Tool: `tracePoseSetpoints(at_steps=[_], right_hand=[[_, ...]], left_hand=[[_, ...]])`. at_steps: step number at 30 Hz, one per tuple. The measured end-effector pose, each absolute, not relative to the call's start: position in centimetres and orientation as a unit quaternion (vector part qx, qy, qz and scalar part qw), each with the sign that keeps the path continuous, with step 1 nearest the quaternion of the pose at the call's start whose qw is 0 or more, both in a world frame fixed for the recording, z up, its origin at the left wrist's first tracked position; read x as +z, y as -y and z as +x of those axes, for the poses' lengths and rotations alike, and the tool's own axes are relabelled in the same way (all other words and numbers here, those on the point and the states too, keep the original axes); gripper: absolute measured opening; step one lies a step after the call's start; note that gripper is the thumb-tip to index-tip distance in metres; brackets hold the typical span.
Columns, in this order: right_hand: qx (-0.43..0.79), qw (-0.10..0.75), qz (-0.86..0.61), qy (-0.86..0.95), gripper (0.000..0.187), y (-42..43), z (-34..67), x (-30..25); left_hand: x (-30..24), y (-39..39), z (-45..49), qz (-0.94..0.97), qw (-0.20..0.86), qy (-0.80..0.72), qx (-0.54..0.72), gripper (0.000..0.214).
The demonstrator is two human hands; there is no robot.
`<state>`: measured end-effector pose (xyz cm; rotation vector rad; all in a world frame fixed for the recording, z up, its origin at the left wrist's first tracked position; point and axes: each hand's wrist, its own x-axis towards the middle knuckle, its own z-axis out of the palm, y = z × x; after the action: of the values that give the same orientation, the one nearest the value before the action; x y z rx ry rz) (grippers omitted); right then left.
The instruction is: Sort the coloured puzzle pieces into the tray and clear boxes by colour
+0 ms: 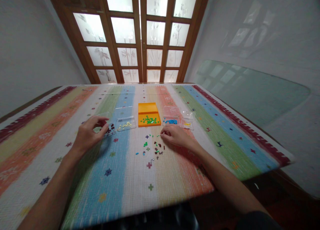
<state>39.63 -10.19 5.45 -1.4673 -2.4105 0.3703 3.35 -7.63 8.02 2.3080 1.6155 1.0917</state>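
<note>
My left hand (pixel 90 132) is at a clear plastic box holding dark brown pieces (pixel 110 130). Its thumb and forefinger curve with a gap between the tips, and nothing shows in them. My right hand (pixel 176 136) rests low over the tablecloth, its fingers curled together in a pinch; whatever they hold, if anything, is too small to make out. Near its fingertips lies a loose scatter of small green bricks (pixel 145 144), dark brown bricks (pixel 160 145) and a few blue ones (pixel 137 153). Beyond stands an open orange case (pixel 149 107) with green bricks inside.
A clear box with pale yellow pieces (pixel 125 126) sits left of the orange case. To its right are a clear box of blue bricks (pixel 170 122) and a small clear box with yellow and reddish pieces (pixel 187 124). A striped tablecloth (pixel 135 190) covers the table.
</note>
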Motion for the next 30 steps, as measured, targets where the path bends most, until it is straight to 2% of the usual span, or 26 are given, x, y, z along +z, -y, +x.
tracePoseSetpoints(at_steps=[5,9,14,21,30], right_hand=[[0.129,0.116,-0.5,0.848,0.02,10.1,40.0,5.2],[0.127,0.114,-0.499,0.85,0.02,10.2,40.0,5.1],[0.12,0.114,-0.505,0.847,0.019,10.4,39.7,5.2],[0.107,0.121,-0.498,0.852,0.016,10.5,39.7,4.9],[0.102,0.115,-0.503,0.85,0.013,10.6,39.5,5.0]], left_hand=[[7.6,9.1,7.9,0.849,0.121,-0.418,0.301,0.022],[6.4,10.8,11.1,0.899,0.197,-0.335,0.201,0.019],[4.8,11.9,13.0,0.917,0.205,-0.319,0.125,0.018],[4.0,12.3,13.6,0.919,0.181,-0.317,0.148,0.014],[3.7,11.3,15.0,0.91,0.199,-0.313,0.185,0.012]])
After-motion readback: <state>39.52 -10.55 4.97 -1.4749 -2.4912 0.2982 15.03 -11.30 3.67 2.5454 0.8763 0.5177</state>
